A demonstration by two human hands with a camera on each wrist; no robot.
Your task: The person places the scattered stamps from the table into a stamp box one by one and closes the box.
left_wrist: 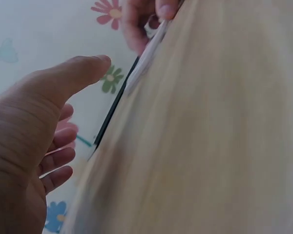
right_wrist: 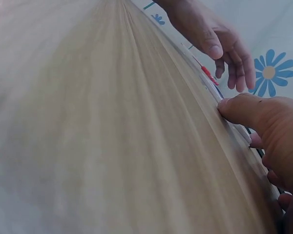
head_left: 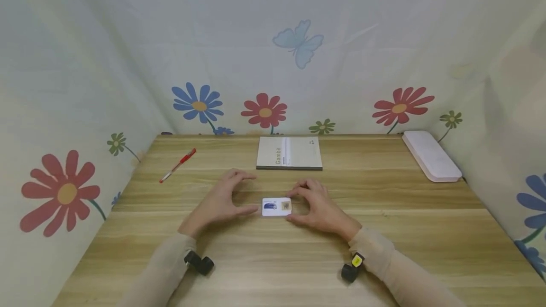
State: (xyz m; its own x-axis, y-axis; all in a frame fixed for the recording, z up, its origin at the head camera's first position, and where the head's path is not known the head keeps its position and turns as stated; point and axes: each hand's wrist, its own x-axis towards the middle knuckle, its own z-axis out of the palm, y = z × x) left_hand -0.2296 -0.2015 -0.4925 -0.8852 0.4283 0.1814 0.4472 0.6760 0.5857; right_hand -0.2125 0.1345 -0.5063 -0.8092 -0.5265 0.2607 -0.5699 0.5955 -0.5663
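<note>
A small white card (head_left: 269,212) with a blue print and a brownish square lies between the two hands in the head view. My right hand (head_left: 321,210) pinches its right end, thumb at the near corner and fingertips at the far one. In the left wrist view, the card (left_wrist: 145,62) appears edge-on as a thin white strip. Left of it, my left hand (head_left: 219,201) rests low over the table with thumb and fingers spread apart. A narrow gap separates the left thumb from the card's left edge.
A light notebook (head_left: 303,153) marked "Gambit" lies beyond the card. To the left is a red pen (head_left: 178,165), and at the far right edge a long white case (head_left: 432,156). A flower-printed curtain (head_left: 230,51) encloses the wooden table (head_left: 273,264) behind and at both sides.
</note>
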